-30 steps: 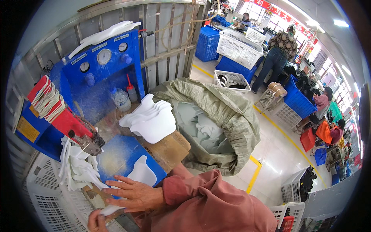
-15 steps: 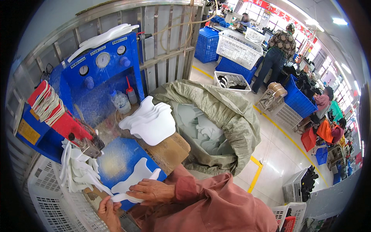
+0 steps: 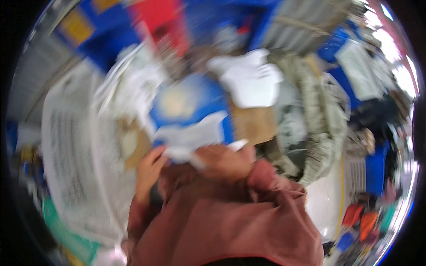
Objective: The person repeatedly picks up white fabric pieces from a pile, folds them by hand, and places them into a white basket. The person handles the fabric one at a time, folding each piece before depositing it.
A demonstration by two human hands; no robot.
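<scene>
The picture is smeared by motion. A white, foam-like cut piece [image 3: 195,135] lies across the near part of a blue work plate [image 3: 217,95], its near edge under my hands. My left hand [image 3: 150,170] pinches its left end, thumb and fingers close together. My right hand [image 3: 224,162] is closed over its near edge, with a bit of white showing below the fingers. Beyond, on a brown board [image 3: 254,126], lies a stack of similar white pieces [image 3: 255,80]. To the left hangs a heap of white strips [image 3: 128,80].
A white plastic crate [image 3: 71,146] stands at the left. On the right, a greenish sack [image 3: 317,119] holds pale pieces. A red upright arm [image 3: 162,22] of a blue machine rises beyond the plate. Blue and white crates lie farther right.
My view has swung down and to the left, so the machine sits higher and the left crate shows more fully. Both hands remain at the white foam-like piece.
</scene>
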